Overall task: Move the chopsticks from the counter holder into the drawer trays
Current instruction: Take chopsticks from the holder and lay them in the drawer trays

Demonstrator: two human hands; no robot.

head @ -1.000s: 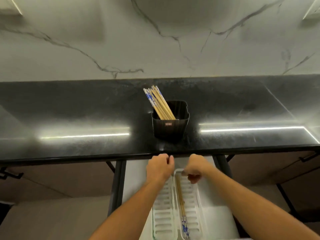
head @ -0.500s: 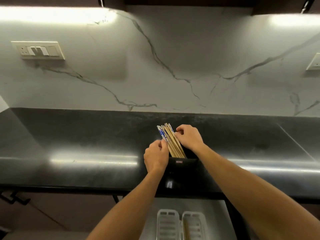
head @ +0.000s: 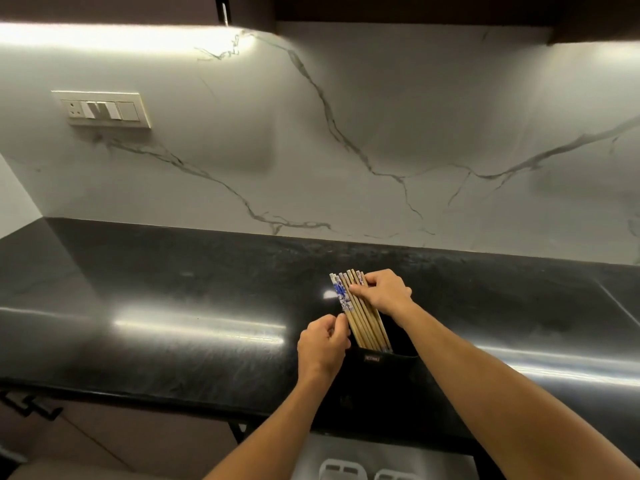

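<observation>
A black holder [head: 384,370] stands near the front edge of the black counter [head: 173,306]. Several wooden chopsticks [head: 363,320] with blue-and-white tops lean out of it toward the far left. My right hand [head: 386,291] rests on the upper part of the bundle, fingers curled over the right-hand sticks. My left hand [head: 323,342] pinches the lower left side of the bundle just above the holder's rim. Below the counter edge, the far ends of two white drawer trays [head: 343,469] show at the bottom of the view.
A marble-patterned backsplash [head: 346,150] rises behind the counter, with a switch plate [head: 104,109] at the left. Dark cabinets hang overhead. A black drawer handle [head: 31,407] shows at lower left under the counter.
Both hands left the drawer tray and rose to the holder. They now grip the chopstick bundle, the right hand higher on it than half a second ago. The view has tilted upward.
</observation>
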